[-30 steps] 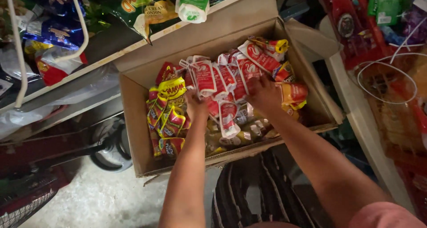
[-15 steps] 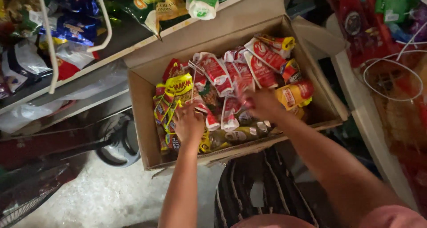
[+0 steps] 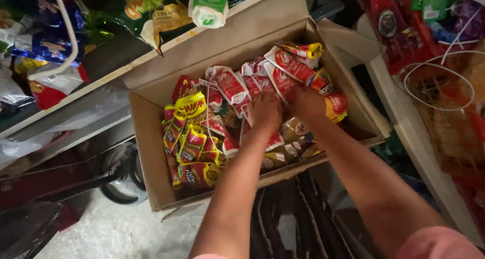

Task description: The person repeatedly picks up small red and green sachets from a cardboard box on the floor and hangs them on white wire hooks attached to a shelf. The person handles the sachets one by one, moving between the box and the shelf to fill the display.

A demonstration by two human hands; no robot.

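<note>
An open cardboard box (image 3: 146, 137) holds several snack packets. Red-and-white sachets (image 3: 230, 84) lie in its far middle, and red-and-yellow packets (image 3: 189, 143) fill its left side. My left hand (image 3: 264, 112) is down in the middle of the box, fingers closed among the red-and-white sachets. My right hand (image 3: 305, 103) is beside it, pressed onto sachets near the right wall next to an orange packet (image 3: 336, 103). Whether each hand truly grips a sachet is hidden by the hands themselves.
A shelf edge (image 3: 101, 84) with hanging snack bags (image 3: 151, 11) runs above the box. A white wire rack (image 3: 439, 82) and red packets (image 3: 384, 16) stand at the right. A dark wheel (image 3: 121, 178) sits on the floor at the left. Dark striped fabric (image 3: 298, 218) lies below the box.
Both hands moved closer together toward the middle of the box, the left hand shifting right onto the red-and-white sachets. The view dropped nearer to the box.
</note>
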